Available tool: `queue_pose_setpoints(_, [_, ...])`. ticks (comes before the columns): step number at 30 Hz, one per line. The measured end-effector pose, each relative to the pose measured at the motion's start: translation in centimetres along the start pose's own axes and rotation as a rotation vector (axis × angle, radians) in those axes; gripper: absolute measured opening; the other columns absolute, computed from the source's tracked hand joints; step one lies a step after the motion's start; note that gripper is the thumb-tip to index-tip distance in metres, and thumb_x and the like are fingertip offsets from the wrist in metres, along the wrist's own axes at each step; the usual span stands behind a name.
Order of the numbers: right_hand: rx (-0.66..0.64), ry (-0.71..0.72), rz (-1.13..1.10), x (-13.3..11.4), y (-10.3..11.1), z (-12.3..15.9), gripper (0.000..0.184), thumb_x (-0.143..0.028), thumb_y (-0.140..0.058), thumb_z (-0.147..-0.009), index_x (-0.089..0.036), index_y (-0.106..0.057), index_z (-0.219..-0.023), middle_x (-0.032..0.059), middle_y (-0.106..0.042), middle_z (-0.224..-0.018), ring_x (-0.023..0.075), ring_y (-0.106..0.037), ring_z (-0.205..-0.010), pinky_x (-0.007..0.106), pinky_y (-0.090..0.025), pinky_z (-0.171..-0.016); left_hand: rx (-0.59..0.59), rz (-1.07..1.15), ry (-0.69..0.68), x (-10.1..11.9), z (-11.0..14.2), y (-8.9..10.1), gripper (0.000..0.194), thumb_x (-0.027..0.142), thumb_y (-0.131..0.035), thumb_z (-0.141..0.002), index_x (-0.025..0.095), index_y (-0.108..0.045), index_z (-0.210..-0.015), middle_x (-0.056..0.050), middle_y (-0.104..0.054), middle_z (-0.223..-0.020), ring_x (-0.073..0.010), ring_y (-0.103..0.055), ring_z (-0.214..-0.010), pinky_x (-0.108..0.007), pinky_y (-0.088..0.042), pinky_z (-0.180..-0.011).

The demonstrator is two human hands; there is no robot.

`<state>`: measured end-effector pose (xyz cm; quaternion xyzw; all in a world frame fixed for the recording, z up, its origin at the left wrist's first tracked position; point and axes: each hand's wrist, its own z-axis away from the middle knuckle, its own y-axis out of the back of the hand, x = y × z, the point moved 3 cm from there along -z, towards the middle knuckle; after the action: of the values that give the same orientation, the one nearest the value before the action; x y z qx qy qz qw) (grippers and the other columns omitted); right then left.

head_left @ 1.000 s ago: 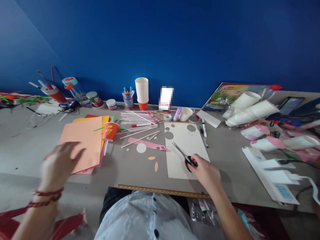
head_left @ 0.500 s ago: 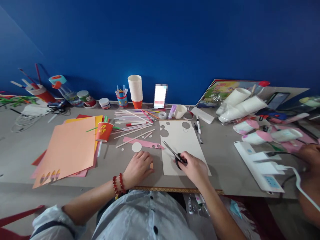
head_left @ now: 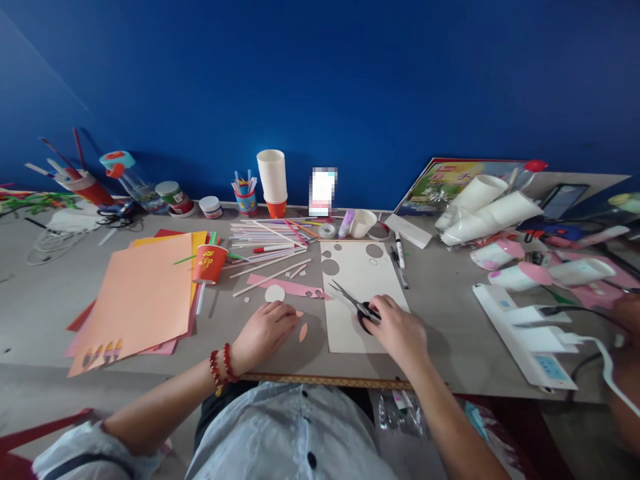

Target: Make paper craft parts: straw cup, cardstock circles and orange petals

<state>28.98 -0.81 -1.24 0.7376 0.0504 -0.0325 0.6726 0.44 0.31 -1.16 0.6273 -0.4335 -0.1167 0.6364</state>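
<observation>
My right hand (head_left: 403,333) has its fingers on the black handles of a pair of scissors (head_left: 350,295), blades pointing up and left over a white sheet of paper (head_left: 350,333) with round holes cut along its far end. To the left, my left hand (head_left: 267,333) rests on the table, fingers stretched out and turned down. Just right of its fingertips lies a leaf-shaped orange paper piece (head_left: 303,332); a second orange piece shows partly beside the fingers. A white paper disc (head_left: 275,294) and a pink strip (head_left: 280,285) with cut holes lie beyond that hand.
Orange paper sheets (head_left: 145,287) and a red paper cup (head_left: 209,264) are on the left. Paper straws (head_left: 265,233), stacked white cups (head_left: 271,175) and a phone (head_left: 323,192) stand or lie behind. At right are a power strip (head_left: 520,340) and part of another person's arm (head_left: 627,367).
My left hand has slid left, uncovering more of the orange paper pieces. My right hand has shifted slightly right with the scissors.
</observation>
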Motion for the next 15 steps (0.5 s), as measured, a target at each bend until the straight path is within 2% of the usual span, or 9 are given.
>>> queue_pose_setpoints(2, [-0.107,-0.007,-0.013,0.2,0.1,-0.6,0.020,-0.041,-0.065,-0.083,-0.023,-0.056,-0.082,0.0003,-0.068,-0.084,0.0145,-0.056,-0.056,0.026,-0.021,-0.049,0.001,-0.029,0.064,-0.5,-0.4,0.4,0.024,0.020,-0.045,-0.099,0.018,-0.064,-0.112,-0.010,-0.065,-0.112,-0.0238,-0.057,-0.102,-0.039,-0.047,-0.090])
queue_pose_setpoints(6, [-0.352,0.018,-0.141,0.8,0.6,-2.0,0.021,-0.035,-0.070,-0.077,-0.023,-0.053,-0.076,-0.0038,-0.063,-0.069,0.0146,-0.056,-0.059,0.023,-0.025,-0.050,-0.093,-0.059,0.121,-0.7,-1.8,0.6,0.018,0.024,-0.050,-0.097,0.018,-0.064,-0.107,-0.010,-0.063,-0.108,-0.0249,-0.056,-0.101,-0.039,-0.048,-0.088])
queue_pose_setpoints(8, [-0.405,0.044,-0.178,0.8,1.3,-2.3,0.021,-0.033,-0.072,-0.075,-0.023,-0.054,-0.078,-0.0041,-0.063,-0.070,0.0149,-0.058,-0.062,0.023,-0.027,-0.051,-0.140,-0.066,0.150,-0.7,-2.5,0.6,0.016,0.024,-0.050,-0.097,0.017,-0.064,-0.102,-0.010,-0.063,-0.105,-0.0249,-0.057,-0.099,-0.038,-0.048,-0.086])
queue_pose_setpoints(10, [-0.385,0.091,-0.176,-0.1,2.2,-2.3,0.017,-0.029,-0.072,-0.077,-0.023,-0.057,-0.080,-0.0029,-0.065,-0.075,0.0156,-0.060,-0.066,0.023,-0.030,-0.053,-0.169,-0.061,0.171,-0.7,-3.0,0.6,0.015,0.024,-0.051,-0.097,0.016,-0.063,-0.099,-0.010,-0.063,-0.102,-0.0249,-0.057,-0.098,-0.038,-0.048,-0.085])
queue_pose_setpoints(12, [-0.317,0.223,-0.184,-2.0,2.8,-1.9,0.008,-0.022,-0.069,-0.081,-0.023,-0.061,-0.085,-0.0005,-0.068,-0.085,0.0167,-0.063,-0.075,0.024,-0.035,-0.059,-0.188,-0.042,0.174,-0.7,-3.4,0.6,0.013,0.025,-0.052,-0.096,0.016,-0.062,-0.097,-0.009,-0.064,-0.100,-0.0247,-0.058,-0.096,-0.037,-0.047,-0.082])
queue_pose_setpoints(15, [-0.328,0.588,-0.281,-6.4,2.3,-0.8,0.009,-0.020,-0.064,-0.089,-0.023,-0.066,-0.097,0.0023,-0.069,-0.100,0.0185,-0.064,-0.092,0.026,-0.043,-0.074,-0.188,-0.019,0.156,-0.9,-3.5,0.6,0.011,0.025,-0.054,-0.096,0.017,-0.061,-0.095,-0.008,-0.064,-0.099,-0.0242,-0.058,-0.094,-0.035,-0.046,-0.080])
